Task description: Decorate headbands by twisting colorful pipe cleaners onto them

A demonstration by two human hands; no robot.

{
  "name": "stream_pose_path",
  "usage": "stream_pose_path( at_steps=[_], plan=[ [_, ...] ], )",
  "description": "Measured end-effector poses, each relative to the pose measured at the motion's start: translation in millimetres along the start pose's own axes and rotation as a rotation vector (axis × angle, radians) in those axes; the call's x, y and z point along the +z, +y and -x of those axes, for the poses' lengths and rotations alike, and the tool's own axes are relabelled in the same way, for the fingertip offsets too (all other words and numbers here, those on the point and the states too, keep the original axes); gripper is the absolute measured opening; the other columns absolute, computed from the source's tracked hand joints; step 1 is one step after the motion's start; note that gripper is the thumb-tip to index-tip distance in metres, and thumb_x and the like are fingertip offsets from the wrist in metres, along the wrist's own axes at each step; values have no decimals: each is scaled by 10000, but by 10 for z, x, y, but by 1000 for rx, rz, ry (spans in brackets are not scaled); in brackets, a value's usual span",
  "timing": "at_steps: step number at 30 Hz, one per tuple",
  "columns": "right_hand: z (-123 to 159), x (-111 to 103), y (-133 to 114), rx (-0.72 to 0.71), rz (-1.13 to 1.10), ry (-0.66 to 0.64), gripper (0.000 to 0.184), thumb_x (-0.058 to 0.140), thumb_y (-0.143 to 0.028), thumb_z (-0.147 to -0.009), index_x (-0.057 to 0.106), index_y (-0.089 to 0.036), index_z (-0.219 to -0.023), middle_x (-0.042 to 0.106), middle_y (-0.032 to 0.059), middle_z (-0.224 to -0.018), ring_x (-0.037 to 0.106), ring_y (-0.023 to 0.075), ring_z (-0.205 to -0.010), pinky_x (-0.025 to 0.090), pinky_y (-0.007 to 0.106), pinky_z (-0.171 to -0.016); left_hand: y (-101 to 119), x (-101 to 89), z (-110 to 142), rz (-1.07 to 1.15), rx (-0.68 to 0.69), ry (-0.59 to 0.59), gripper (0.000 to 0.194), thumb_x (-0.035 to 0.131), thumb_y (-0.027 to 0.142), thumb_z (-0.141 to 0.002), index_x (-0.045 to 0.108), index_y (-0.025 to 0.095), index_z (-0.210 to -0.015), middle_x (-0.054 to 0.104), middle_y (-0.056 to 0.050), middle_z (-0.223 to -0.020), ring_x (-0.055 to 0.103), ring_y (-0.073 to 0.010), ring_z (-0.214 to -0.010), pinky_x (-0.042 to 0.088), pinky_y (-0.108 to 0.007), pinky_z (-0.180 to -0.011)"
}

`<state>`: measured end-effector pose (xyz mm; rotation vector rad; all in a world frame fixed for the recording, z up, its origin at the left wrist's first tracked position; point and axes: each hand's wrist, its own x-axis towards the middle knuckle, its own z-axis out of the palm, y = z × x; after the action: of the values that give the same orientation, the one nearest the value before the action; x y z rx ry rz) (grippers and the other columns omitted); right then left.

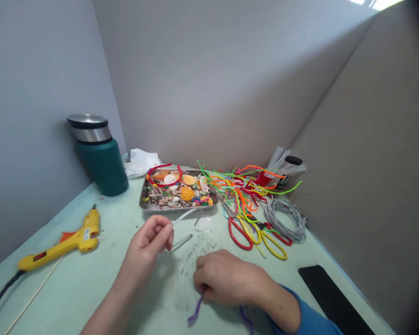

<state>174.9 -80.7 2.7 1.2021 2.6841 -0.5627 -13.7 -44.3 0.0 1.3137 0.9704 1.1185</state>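
Observation:
My left hand (150, 242) hovers over the pale green table (101, 279), fingers pinched on a thin silvery wire or stick (182, 217) that points toward the metal tray (177, 206). Curled into a loose fist on the table, my right hand (223, 278) grips a purple pipe cleaner (196, 312) whose ends stick out below the fingers. The tray holds several shells and coloured bits, with a red pipe-cleaner loop (164, 176) lying on top.
A yellow glue gun (61, 246) lies at left with its cord. A teal flask (99, 156) stands at the back left. A heap of coloured pipe cleaners (244, 186), red scissors (240, 231), yellow scissors (270, 242), a grey wire coil (284, 216) and a black phone (330, 298) lie at right.

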Motion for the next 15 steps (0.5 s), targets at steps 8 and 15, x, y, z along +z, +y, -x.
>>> stream_pose_path(
  at_steps=[8, 15],
  plan=[
    [46, -170, 159, 73, -975, 362, 105, 494, -284, -812, 468, -186, -784, 568, -23, -663, 527, 93, -558, 404, 202, -522, 43, 28, -11, 510, -106, -11, 114, 579, 227, -792, 492, 167, -750, 419, 65, -552, 228, -33, -409, 266, -169, -396],
    [-11, -189, 249, 168, -1123, 645, 106, 480, -284, -810, 477, -192, -862, 468, -60, -628, 448, 62, -445, 392, 177, -421, -48, 7, -32, 666, -243, 0, 102, 575, 216, -804, 527, 144, -750, 324, 81, -514, 159, -19, -384, 167, -134, -327]
  ],
)
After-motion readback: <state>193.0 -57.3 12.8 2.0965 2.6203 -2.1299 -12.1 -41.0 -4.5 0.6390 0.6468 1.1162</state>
